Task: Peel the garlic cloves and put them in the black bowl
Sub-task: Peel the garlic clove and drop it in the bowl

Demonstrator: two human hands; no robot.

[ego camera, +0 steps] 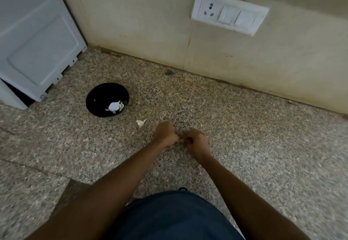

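Note:
The black bowl [98, 98] stands on the speckled granite counter [244, 127], left of centre, with a white garlic piece [113, 106] and pale scraps inside. A loose garlic piece or skin [140, 122] lies on the counter just right of the bowl. My left hand [165, 133] and my right hand [196, 142] meet in the middle of the counter, fingers curled, pinching a small garlic clove [181, 140] between them. The clove is almost wholly hidden by my fingers.
A white appliance [35, 38] stands at the back left, close to the bowl. The beige wall [150, 23] runs along the back with a white socket and switch plate [229, 12]. A small dark speck [169, 72] lies near the wall.

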